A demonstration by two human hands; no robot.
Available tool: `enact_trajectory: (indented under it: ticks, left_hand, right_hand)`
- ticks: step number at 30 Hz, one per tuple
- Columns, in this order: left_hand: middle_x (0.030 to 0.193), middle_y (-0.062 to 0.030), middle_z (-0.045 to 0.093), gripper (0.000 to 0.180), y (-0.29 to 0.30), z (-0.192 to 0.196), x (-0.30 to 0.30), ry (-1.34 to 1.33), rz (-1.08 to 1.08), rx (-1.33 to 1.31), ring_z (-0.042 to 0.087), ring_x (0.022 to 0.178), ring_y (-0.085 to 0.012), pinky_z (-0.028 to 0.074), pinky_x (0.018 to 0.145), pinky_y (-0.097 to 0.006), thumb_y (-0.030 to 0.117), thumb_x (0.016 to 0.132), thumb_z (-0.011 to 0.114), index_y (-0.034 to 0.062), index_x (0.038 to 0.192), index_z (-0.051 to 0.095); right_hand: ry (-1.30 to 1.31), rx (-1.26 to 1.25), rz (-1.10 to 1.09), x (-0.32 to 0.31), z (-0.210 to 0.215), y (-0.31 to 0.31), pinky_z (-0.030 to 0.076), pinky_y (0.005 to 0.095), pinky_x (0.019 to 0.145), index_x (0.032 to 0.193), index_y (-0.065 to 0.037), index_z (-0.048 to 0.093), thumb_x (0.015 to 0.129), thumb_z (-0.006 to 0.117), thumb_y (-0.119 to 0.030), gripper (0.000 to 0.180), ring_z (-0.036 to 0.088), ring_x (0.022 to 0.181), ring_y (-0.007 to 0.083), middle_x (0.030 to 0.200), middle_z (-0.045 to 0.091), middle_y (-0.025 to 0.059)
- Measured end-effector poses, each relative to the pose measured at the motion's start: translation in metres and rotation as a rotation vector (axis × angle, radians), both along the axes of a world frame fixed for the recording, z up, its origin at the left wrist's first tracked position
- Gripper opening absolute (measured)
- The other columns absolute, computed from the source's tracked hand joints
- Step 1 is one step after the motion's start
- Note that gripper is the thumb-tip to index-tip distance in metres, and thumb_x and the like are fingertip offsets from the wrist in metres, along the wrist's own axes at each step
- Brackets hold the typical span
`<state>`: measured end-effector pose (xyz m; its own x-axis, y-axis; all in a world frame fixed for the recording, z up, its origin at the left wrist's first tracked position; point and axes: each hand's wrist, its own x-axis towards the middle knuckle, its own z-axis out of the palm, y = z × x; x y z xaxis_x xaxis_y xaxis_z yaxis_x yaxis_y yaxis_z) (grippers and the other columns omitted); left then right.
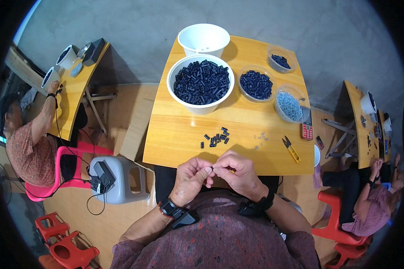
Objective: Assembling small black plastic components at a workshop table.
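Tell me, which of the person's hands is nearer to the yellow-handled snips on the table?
The right hand. It lies just down and left of the yellow-handled snips, at the table edge. The left hand is farther left, beyond the right one.

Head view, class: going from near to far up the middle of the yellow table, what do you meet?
Hands → loose black parts → big white bowl of black parts → empty white bowl.

A tiny black piece (212, 168) is pinched between the fingertips of both hands, just over the near edge of the tabletop (175, 143), close to a little pile of black pieces (215, 137).
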<state>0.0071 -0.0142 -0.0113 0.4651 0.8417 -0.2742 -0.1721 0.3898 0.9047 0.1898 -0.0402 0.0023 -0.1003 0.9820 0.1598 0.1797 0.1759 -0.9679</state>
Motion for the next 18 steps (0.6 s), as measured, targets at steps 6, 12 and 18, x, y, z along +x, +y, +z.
enact_trajectory:
  ticks: [6, 12, 18]
  left_hand:
    - [0.083, -0.0066, 0.065, 0.007, -0.001, -0.004, -0.003, -0.012, 0.035, -0.039, 0.06, 0.064, -0.0107, 0.051, 0.059, -0.025, 0.005, 0.098, 0.057, -0.0012, 0.098, 0.058]
    - [0.085, -0.0077, 0.065, 0.008, 0.012, -0.014, -0.014, -0.065, 0.168, 0.005, 0.062, 0.066, -0.0115, 0.054, 0.061, -0.025, 0.007, 0.098, 0.058, 0.0005, 0.103, 0.057]
    - [0.085, -0.0073, 0.066, 0.01, 0.014, -0.014, -0.012, -0.126, 0.208, -0.055, 0.063, 0.065, -0.0114, 0.055, 0.059, -0.025, 0.008, 0.098, 0.059, 0.0006, 0.105, 0.057]
  right_hand:
    - [-0.039, 0.024, 0.006, 0.004, 0.0, 0.01, 0.05, 0.0291, 0.069, 0.088, 0.0, 0.07, 0.086, 0.068, 0.0, 0.003, 0.063, 0.075, 0.0187, 0.083, 0.067, 0.0092]
    - [-0.34, 0.177, -0.221, 0.018, -0.006, 0.039, 0.05, 0.0301, 0.066, 0.09, 0.001, 0.07, 0.085, 0.067, 0.002, 0.007, 0.064, 0.074, 0.0229, 0.084, 0.064, 0.0114]
    - [-0.692, 0.326, -0.142, 0.016, -0.003, 0.046, 0.051, 0.0366, 0.065, 0.087, -0.003, 0.07, 0.08, 0.069, -0.002, 0.007, 0.063, 0.075, 0.0294, 0.082, 0.06, 0.0116]
